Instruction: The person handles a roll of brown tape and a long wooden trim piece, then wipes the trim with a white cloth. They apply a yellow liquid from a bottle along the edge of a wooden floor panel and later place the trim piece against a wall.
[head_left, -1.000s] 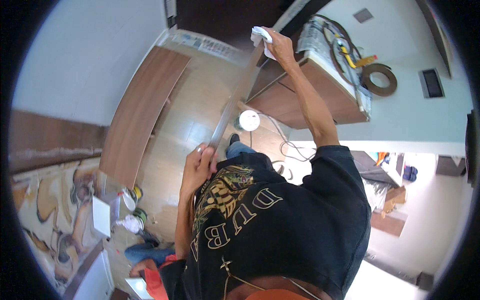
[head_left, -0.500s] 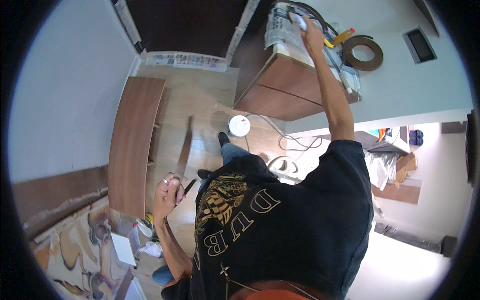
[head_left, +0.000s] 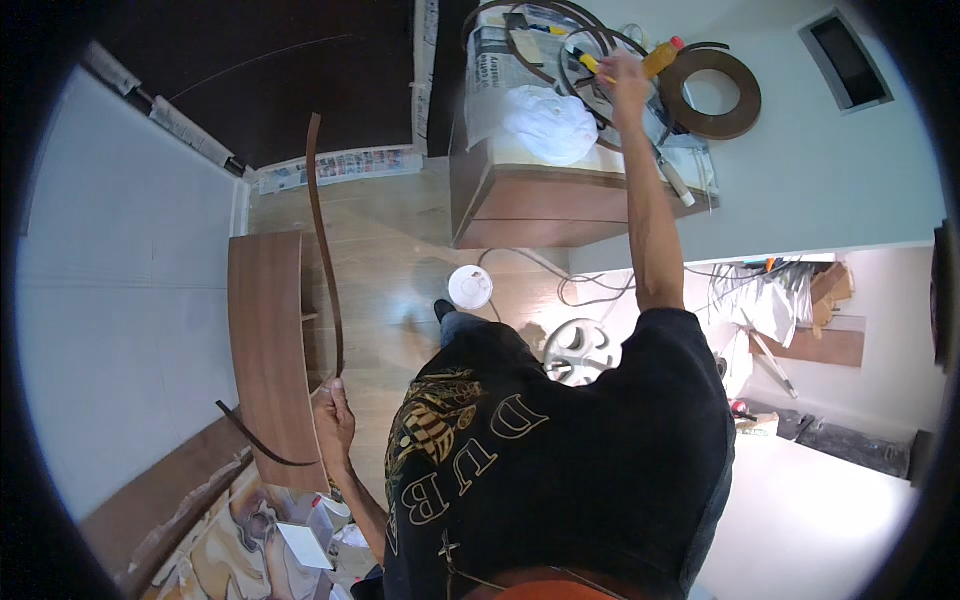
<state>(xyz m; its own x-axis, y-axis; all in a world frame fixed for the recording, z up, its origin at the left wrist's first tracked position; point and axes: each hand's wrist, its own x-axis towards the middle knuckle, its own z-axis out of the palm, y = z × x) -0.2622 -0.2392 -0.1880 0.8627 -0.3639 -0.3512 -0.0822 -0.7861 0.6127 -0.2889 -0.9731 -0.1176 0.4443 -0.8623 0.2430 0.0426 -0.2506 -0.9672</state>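
My left hand (head_left: 335,418) is closed around a long, thin brown edging strip (head_left: 324,232). One length rises in a gentle curve beside the wooden panel; a darker end (head_left: 262,446) curves out past the hand to the left. On the cabinet top, my right hand (head_left: 625,88) reaches in with fingers bent at a yellow-handled cutter (head_left: 590,63); its grip looks closed, though the fingertips are partly hidden. Right by that hand stand an amber bottle with a red cap (head_left: 662,58) and a brown roll of edging (head_left: 712,120). A bunched white cloth (head_left: 550,124) lies on the near side.
Newspaper (head_left: 487,75) and loose strip coils cover the cabinet (head_left: 540,205). A wooden panel unit (head_left: 268,350) stands at the left. On the floor are a white round-lidded bucket (head_left: 470,287), a cable (head_left: 540,262) and a pale wheel-like object (head_left: 580,348).
The view has shifted. My left hand's strip now points farther up and shows more length. On the cabinet, my right hand is at the yellow cutter, and a white cloth shows near the front.
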